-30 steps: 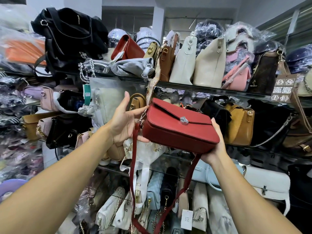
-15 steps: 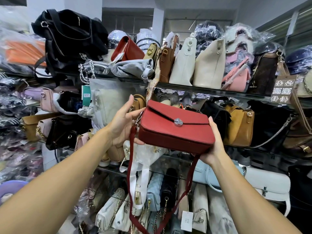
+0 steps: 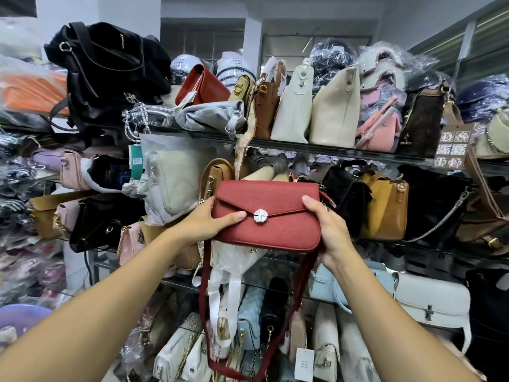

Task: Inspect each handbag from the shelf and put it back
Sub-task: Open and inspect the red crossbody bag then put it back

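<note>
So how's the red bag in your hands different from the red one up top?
The held red bag sits almost level between left hand and right hand; the shelf red bag leans tilted up top. The held one shows a silver clasp; the shelf one shows none. Both are red.

Red handbag (image 3: 268, 216) held upright before glass shelf (image 3: 330, 148); left hand (image 3: 208, 220) grips its left end, right hand (image 3: 329, 230) its right end; strap (image 3: 205, 299) hangs below.

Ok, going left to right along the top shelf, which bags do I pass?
Orange bag in plastic → black bag → red bag → brown tote → white bucket bag → cream bucket bag → pink bag → dark brown bag.
</note>
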`<act>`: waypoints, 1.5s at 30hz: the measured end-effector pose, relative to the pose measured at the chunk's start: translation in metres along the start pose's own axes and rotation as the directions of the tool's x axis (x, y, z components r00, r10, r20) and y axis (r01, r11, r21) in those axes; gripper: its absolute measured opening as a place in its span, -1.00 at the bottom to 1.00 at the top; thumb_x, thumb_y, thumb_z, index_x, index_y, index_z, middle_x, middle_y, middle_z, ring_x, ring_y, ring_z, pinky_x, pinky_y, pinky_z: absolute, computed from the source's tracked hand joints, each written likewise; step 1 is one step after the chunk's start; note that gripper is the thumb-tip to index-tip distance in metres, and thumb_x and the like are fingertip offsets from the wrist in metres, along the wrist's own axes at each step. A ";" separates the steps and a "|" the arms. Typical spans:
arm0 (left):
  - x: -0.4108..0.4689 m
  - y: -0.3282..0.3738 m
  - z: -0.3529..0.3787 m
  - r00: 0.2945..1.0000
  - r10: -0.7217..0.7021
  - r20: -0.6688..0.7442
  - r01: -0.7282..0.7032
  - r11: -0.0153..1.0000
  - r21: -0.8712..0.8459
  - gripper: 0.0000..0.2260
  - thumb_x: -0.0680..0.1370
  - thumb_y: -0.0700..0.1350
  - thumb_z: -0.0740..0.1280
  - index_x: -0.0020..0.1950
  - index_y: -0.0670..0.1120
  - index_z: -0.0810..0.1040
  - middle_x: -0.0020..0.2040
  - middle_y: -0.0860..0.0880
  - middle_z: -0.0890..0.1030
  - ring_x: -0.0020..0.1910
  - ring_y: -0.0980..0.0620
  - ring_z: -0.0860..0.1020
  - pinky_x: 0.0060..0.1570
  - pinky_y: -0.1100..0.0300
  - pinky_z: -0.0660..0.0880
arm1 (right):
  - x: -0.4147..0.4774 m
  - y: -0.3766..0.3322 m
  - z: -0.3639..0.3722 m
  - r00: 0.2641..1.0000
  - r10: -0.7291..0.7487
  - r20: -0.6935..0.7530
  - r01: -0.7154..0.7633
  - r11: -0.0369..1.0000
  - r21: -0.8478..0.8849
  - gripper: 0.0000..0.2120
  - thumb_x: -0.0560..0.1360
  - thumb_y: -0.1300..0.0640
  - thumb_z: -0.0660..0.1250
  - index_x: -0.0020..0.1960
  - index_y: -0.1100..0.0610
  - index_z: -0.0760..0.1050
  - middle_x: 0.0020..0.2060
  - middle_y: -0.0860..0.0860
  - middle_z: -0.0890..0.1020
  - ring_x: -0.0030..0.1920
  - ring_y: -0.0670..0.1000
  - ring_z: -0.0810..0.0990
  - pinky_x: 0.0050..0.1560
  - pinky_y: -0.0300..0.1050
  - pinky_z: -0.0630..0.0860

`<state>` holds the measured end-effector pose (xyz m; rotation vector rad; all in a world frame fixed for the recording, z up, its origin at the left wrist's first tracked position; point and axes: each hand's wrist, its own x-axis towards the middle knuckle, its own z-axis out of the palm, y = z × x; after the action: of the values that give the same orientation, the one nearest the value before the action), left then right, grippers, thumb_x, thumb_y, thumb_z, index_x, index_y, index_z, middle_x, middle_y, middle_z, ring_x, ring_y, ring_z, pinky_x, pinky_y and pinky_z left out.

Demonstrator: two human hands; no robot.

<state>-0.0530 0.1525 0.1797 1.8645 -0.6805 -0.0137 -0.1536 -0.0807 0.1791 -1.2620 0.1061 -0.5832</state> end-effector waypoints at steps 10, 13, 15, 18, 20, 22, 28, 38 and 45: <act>0.000 0.041 0.043 0.982 -0.188 -0.027 0.190 0.980 0.062 -0.16 0.43 0.57 0.07 0.62 0.30 -0.13 0.66 -0.07 -0.22 0.65 -0.12 -0.13 0.54 -0.29 0.07 | 0.001 0.008 0.028 0.941 -0.293 -0.167 0.283 0.956 -0.081 -0.70 0.34 -0.03 0.64 -0.01 0.07 0.71 -0.09 0.00 0.77 -0.07 0.03 0.75 0.00 0.04 0.70; -0.002 0.053 0.051 0.976 -0.213 0.034 0.216 0.958 -0.191 -0.20 0.42 0.59 0.09 0.58 0.38 -0.06 0.65 0.05 -0.27 0.64 -0.17 -0.02 0.38 -0.45 0.25 | -0.002 0.009 0.034 0.926 -0.345 -0.154 0.322 0.933 -0.160 -0.57 0.25 -0.20 0.63 0.00 0.01 0.71 -0.08 -0.04 0.77 -0.03 0.02 0.75 0.06 0.12 0.69; 0.000 0.057 0.053 0.971 -0.225 0.078 0.238 0.916 -0.323 -0.05 0.24 0.70 0.13 0.57 0.38 0.09 0.68 0.02 -0.10 0.58 -0.20 0.20 0.29 -0.45 0.35 | -0.005 0.010 0.036 0.925 -0.356 -0.129 0.331 0.926 -0.181 -0.51 0.24 -0.24 0.62 0.05 0.01 0.69 -0.05 -0.06 0.77 -0.01 0.00 0.75 0.10 0.13 0.67; -0.001 0.065 0.057 0.968 -0.226 0.109 0.250 0.826 -0.506 0.07 0.18 0.71 0.17 0.57 0.17 0.28 0.60 -0.09 0.27 0.30 -0.09 0.55 -0.17 -0.06 0.68 | -0.008 0.010 0.038 0.930 -0.362 -0.062 0.345 0.920 -0.188 -0.53 0.30 -0.20 0.61 0.10 0.03 0.67 -0.03 -0.05 0.77 0.03 0.00 0.74 0.17 0.15 0.65; -0.007 0.070 0.059 0.976 -0.198 0.085 0.212 0.805 -0.554 -0.03 0.22 0.68 0.17 0.48 0.16 0.43 0.50 -0.09 0.42 0.21 -0.05 0.61 -0.21 0.08 0.68 | -0.010 0.009 0.039 0.934 -0.357 0.026 0.356 0.918 -0.175 -0.65 0.41 -0.07 0.60 0.11 0.06 0.68 -0.02 0.00 0.77 0.04 0.01 0.73 0.20 0.18 0.63; -0.011 0.070 0.056 0.980 -0.193 0.046 0.182 0.783 -0.595 -0.12 0.23 0.67 0.17 0.36 0.17 0.55 0.37 -0.07 0.58 0.16 -0.06 0.67 -0.09 0.01 0.67 | -0.013 0.005 0.039 0.930 -0.350 0.115 0.366 0.914 -0.177 -0.79 0.49 0.04 0.54 0.09 0.06 0.68 -0.01 0.05 0.76 0.01 0.02 0.72 0.21 0.17 0.63; -0.015 0.070 0.038 0.991 -0.130 -0.040 0.065 0.707 -0.704 -0.37 0.58 0.43 0.01 0.15 0.02 0.67 0.12 -0.06 0.72 0.03 0.01 0.71 -0.15 0.10 0.66 | -0.020 -0.005 0.041 0.897 -0.250 0.364 0.319 0.937 -0.143 -0.70 0.56 0.25 0.43 0.28 0.16 0.62 0.06 0.00 0.75 0.08 -0.09 0.69 0.14 -0.16 0.61; -0.023 0.050 0.010 0.975 -0.196 -0.106 0.055 0.673 -0.737 -0.23 0.54 0.49 -0.09 0.35 0.03 0.61 0.03 -0.07 0.74 -0.10 0.04 0.73 -0.16 0.11 0.62 | -0.025 0.001 0.054 0.880 -0.088 0.466 0.082 0.996 0.035 -0.93 0.45 0.31 0.43 -0.14 0.19 0.56 0.17 0.09 0.71 0.18 0.01 0.69 -0.07 -0.12 0.65; -0.025 0.052 0.007 0.973 -0.208 -0.097 0.070 0.672 -0.737 -0.22 0.54 0.50 -0.11 0.31 0.02 0.63 0.03 -0.08 0.74 0.01 -0.02 0.70 -0.01 0.06 0.59 | -0.026 0.001 0.056 0.880 -0.091 0.467 0.084 0.996 0.036 -0.90 0.35 0.24 0.48 -0.16 0.18 0.59 0.21 0.08 0.70 0.18 0.05 0.70 0.12 0.03 0.64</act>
<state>-0.0995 0.1462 0.2139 1.1034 -0.3210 -0.1969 -0.1538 -0.0194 0.1898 -1.3664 -0.3623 -0.3392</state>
